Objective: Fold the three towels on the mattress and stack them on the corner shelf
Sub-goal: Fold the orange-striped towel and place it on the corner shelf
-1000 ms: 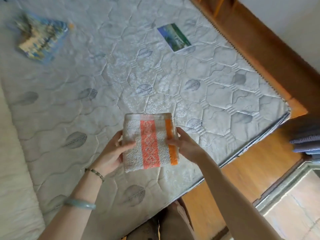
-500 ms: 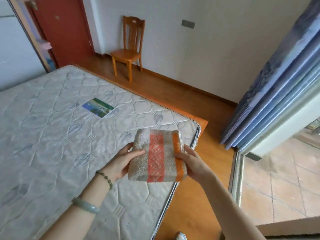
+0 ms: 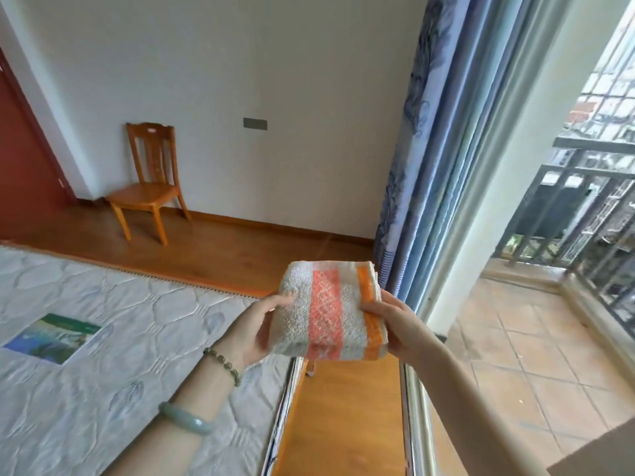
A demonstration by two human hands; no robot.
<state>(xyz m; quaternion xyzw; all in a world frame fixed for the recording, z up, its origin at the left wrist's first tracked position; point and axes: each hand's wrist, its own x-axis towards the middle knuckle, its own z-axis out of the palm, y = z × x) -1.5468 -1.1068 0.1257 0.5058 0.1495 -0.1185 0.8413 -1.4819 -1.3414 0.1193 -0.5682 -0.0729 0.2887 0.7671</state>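
Orange-striped folded towel [image 3: 330,312] is pinched between left grip [image 3: 256,326] and right grip [image 3: 395,321], mattress [image 3: 137,365] below-left; seemingly mid-carry, next locating the unseen corner shelf

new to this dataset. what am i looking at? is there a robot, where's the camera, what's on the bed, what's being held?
There is no robot. A person works with two bare hands, and one wide-angle camera worn on their head looks forward and down. That is why both arms come in from the bottom of the picture.

The left hand and the right hand grip opposite sides of a folded towel, which is pale with orange stripes. It is held in the air, off the bed.

At lower left is a quilted mattress with a printed leaflet lying flat on it.

Further back, a wooden chair stands by the wall. A blue curtain hangs at right, with a balcony railing beyond it.
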